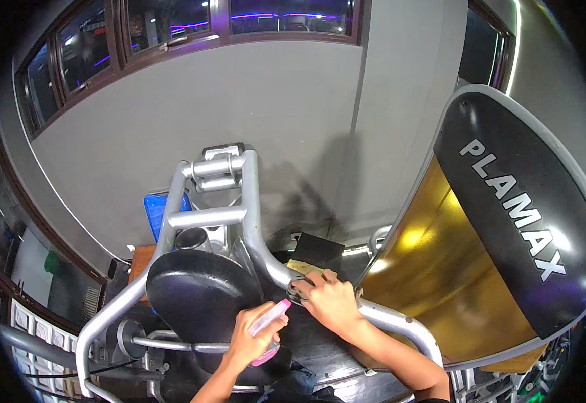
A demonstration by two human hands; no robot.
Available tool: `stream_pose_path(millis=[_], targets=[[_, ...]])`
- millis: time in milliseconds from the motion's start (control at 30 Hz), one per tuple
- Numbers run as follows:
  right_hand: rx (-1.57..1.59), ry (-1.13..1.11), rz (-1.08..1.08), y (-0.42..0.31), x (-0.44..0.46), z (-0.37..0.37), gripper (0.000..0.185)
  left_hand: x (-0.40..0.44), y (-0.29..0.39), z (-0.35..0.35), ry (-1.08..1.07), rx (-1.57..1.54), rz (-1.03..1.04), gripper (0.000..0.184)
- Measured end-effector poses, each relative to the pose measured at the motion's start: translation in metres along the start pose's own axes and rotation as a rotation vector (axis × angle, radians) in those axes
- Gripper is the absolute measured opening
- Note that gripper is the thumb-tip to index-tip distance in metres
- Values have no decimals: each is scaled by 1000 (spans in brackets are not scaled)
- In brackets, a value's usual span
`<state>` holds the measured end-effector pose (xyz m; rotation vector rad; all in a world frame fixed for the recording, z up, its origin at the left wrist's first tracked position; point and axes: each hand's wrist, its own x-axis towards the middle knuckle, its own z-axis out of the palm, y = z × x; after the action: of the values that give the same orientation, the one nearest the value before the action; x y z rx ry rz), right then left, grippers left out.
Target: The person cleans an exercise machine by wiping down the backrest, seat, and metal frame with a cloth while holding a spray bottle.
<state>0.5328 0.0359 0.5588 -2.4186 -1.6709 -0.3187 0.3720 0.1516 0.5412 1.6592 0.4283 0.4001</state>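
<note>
My left hand (253, 336) is wrapped round a spray bottle (271, 318) with a pink nozzle, its head tilted up toward the right. My right hand (330, 303) presses a dark cloth (297, 290) onto the silver metal tube (276, 270) of a gym machine; the fingers mostly cover the cloth. To the left of the tube is a round black padded seat (202, 295), close to my left hand.
At right stands a tall gold and black panel (494, 221) lettered PLAMAX. A blue object (153, 213) sits behind the frame at left. On the floor by the grey wall (286, 107) lies a black box-like thing (318, 250). Windows line the top.
</note>
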Motion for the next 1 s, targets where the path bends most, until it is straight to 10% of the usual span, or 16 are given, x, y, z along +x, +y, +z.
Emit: stream_pose_path(millis=[333, 767, 1000], targets=[[248, -346, 297, 80, -52, -56, 36, 32, 0, 18, -64, -185, -29, 22], [677, -502, 168, 128, 37, 56, 73, 51, -19, 11, -325, -196, -169, 29], [663, -1004, 296, 183, -12, 8, 71, 54, -20, 14, -289, -267, -131, 30]])
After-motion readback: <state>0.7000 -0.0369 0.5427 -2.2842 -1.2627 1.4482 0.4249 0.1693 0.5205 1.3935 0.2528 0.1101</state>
